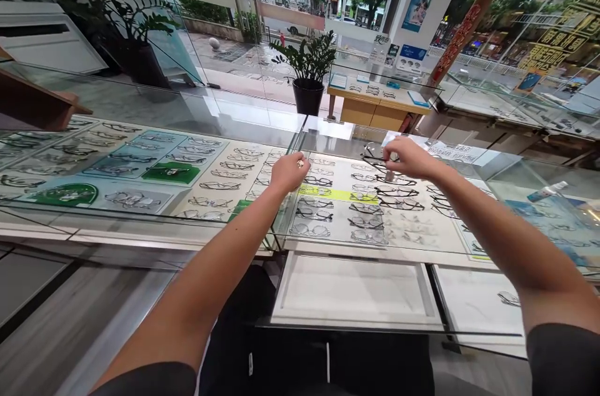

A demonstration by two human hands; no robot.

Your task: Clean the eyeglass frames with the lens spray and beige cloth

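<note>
My right hand [409, 157] is closed on a pair of eyeglasses [372, 157] with a dark frame, held just above the glass display counter [328, 127]. My left hand [289, 172] is curled into a fist above the joint between two glass cases. Something small and shiny, perhaps a ring, shows at its fingers; whether the fist holds anything is hidden. Below the hands, rows of eyeglasses [314, 213] lie on a white shelf with a yellow strip [337, 193] across it. More dark frames [400, 198] lie under my right hand.
A pulled-out white drawer [351, 290] juts toward me below the case. To its right, another drawer [482, 302] holds one pair of glasses. A spray bottle [547, 191] stands at the right. A potted plant [307, 74] and a wooden display table [379, 105] are beyond the counter.
</note>
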